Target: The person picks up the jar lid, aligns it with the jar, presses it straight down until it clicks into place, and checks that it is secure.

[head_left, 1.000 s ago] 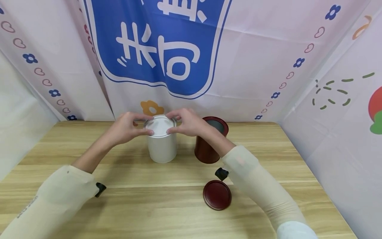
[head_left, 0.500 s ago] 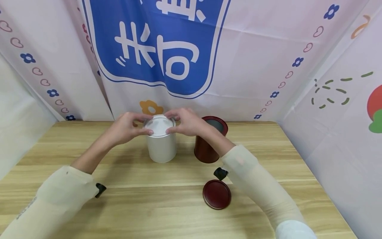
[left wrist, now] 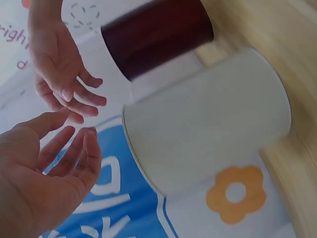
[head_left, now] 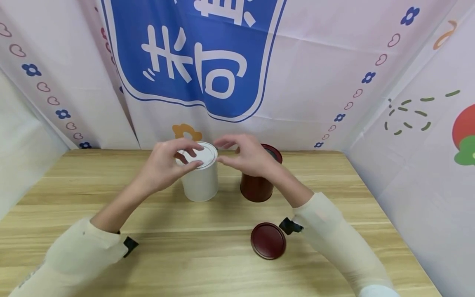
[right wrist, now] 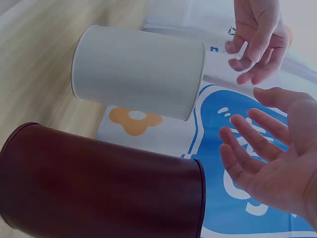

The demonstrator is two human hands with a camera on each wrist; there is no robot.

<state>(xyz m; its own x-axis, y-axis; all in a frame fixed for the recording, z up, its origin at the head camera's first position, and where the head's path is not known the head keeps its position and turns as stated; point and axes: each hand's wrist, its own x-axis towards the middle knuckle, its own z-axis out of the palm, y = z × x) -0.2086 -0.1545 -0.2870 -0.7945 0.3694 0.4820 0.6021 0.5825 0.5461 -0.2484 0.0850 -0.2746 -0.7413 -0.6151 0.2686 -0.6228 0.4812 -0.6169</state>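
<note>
A white can (head_left: 201,185) stands upright on the wooden table with a white lid (head_left: 206,155) on its top. Over the left part of that lid hovers my left hand (head_left: 165,163), fingers bent loosely with nothing between them. In the left wrist view a gap shows between this hand (left wrist: 54,173) and the can's top rim. My right hand (head_left: 248,157) is just right of the white can's top, its fingers relaxed and holding nothing. A dark red can (head_left: 256,189), open at the top, stands behind the right hand and wrist, partly hidden by them.
A dark red round lid (head_left: 268,241) lies flat on the table (head_left: 185,260), nearer to me than the cans. Right behind the cans hangs a printed cloth (head_left: 308,82). Another cloth wall (head_left: 415,165) closes off the right side.
Both hands have let go of the white can's lid and lifted off it, the right hand moving to the right. The cans and the dark red lid have stayed in place.
</note>
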